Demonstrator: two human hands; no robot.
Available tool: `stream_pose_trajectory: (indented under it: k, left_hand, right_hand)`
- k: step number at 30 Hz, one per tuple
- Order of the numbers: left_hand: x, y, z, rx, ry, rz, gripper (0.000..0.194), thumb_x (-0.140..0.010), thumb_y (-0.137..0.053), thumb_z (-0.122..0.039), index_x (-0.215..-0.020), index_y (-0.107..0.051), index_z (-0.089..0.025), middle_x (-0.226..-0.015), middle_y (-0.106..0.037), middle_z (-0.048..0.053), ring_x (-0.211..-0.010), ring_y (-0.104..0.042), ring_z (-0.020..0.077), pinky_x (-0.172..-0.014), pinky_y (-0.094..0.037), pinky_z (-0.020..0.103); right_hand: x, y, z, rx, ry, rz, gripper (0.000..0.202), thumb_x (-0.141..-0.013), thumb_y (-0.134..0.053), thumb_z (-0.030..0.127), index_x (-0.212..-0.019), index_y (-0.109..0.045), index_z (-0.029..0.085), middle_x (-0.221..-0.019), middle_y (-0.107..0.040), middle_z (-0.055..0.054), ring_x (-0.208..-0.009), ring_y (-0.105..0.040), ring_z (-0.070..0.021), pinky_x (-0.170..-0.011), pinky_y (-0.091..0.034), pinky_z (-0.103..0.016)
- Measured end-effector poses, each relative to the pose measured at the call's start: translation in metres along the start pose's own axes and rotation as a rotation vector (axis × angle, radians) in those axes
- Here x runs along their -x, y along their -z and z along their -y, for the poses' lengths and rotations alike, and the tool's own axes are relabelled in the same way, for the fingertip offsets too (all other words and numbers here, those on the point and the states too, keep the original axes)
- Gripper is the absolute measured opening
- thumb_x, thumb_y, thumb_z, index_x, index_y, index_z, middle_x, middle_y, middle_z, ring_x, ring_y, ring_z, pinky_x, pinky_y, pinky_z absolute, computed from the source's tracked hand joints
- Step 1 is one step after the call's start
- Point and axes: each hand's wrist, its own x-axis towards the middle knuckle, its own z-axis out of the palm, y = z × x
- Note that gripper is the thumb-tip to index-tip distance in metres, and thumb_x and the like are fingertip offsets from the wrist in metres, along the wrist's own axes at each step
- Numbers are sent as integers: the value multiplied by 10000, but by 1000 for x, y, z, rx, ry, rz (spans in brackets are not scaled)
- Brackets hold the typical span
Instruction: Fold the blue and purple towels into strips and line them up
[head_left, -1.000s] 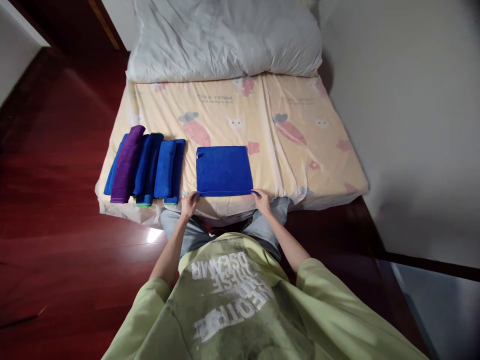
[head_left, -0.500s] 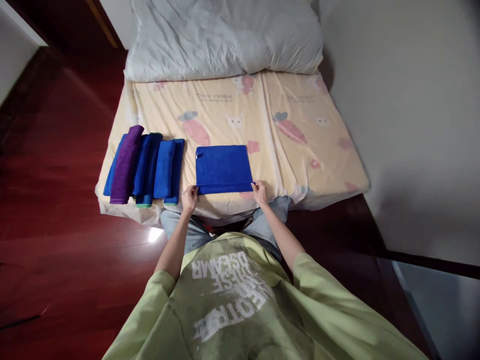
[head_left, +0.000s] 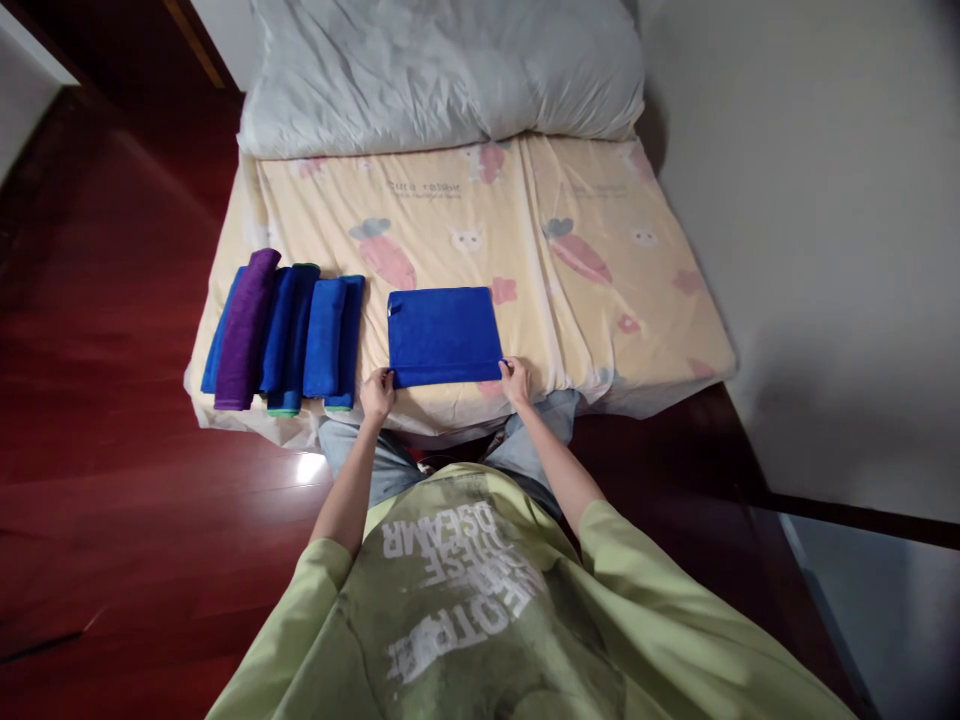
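Note:
A blue towel (head_left: 444, 330) lies flat in a rectangle on the bed, with a narrow strip folded over along its near edge and a small white tag at its left side. My left hand (head_left: 377, 393) pinches the near left corner of that strip. At the near right corner, my right hand (head_left: 516, 382) grips the same strip between thumb and fingers. Left of the towel sits a row of rolled towels: several blue rolls (head_left: 323, 340), some with green edging, and one purple roll (head_left: 247, 330) resting over the blue ones.
The bed (head_left: 637, 320) has a yellow sheet printed with carrots and rabbits. A pale grey quilt (head_left: 442, 75) is heaped across its far end. A white wall (head_left: 825, 250) runs along the right, and dark red floor (head_left: 112, 400) lies to the left.
Both hands keep hold of the towel's near corners, and its folded strip looks almost the same. The whole view has shifted slightly.

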Motion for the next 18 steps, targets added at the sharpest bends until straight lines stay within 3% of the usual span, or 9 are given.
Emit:
stream_pose_trajectory:
  k: [18]
  left_hand:
    - [1, 2, -5, -1, 39, -4, 293, -963, -545, -388, -1016, -745, -181, -930, -783, 132, -891, -745, 287, -792, -522, 336]
  right_hand:
    - [1, 0, 6, 21, -34, -6, 324, -970, -554, 387, -1113, -759, 181, -1076, -782, -154, -955, -714, -277, -877, -529, -365]
